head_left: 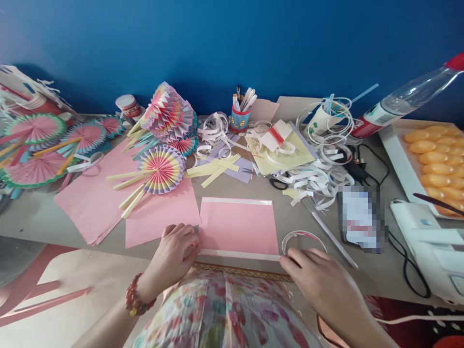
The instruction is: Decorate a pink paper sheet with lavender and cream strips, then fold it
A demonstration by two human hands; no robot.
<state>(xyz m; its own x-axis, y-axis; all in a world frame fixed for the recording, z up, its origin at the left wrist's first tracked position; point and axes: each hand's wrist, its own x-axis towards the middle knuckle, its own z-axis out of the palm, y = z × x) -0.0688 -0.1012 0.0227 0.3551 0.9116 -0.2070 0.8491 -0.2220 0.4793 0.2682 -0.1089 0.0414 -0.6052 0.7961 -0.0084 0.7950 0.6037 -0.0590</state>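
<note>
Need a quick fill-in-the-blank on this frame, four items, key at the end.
1. The sheet with white edges is mostly ____.
2. Just behind the left hand, the person wears a beaded ____.
3. The ring lies nearest to the person's ____.
4. The bottle has a ____ cap.

Missing words: pink; bracelet; right hand; red.

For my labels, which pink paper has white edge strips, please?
The pink rectangle between left hand and right hand; the pink sheets farther left show none.
</note>
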